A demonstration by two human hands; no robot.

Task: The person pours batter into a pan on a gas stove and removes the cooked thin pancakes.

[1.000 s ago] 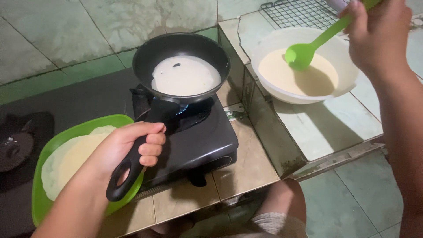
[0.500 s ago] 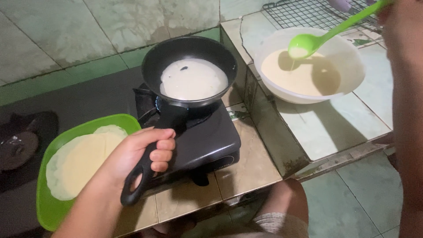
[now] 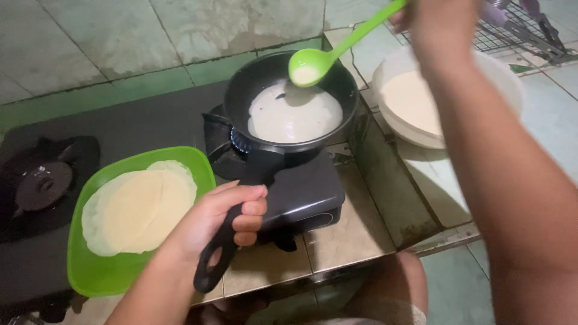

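Note:
My left hand (image 3: 226, 216) grips the black handle of a dark frying pan (image 3: 253, 90) that sits on a lit single burner stove (image 3: 301, 192). A thin white layer of batter (image 3: 295, 114) covers most of the pan's bottom, with a small bare patch near the top. My right hand (image 3: 436, 24) holds a green ladle (image 3: 313, 63) by its long handle. The ladle's bowl, with a little batter in it, hovers over the pan's far rim. A white bowl of batter (image 3: 409, 102) stands to the right, partly hidden by my right arm.
A green square plate (image 3: 90, 271) with pale cooked crepes (image 3: 138, 207) lies left of the stove. A second black burner (image 3: 45, 183) sits at the far left. A wire rack (image 3: 512, 36) is at the top right. Tiled counter and wall surround everything.
The green ladle has travelled left from above the white bowl to above the pan. My left hand keeps its hold on the pan handle. The camera view has shifted closer.

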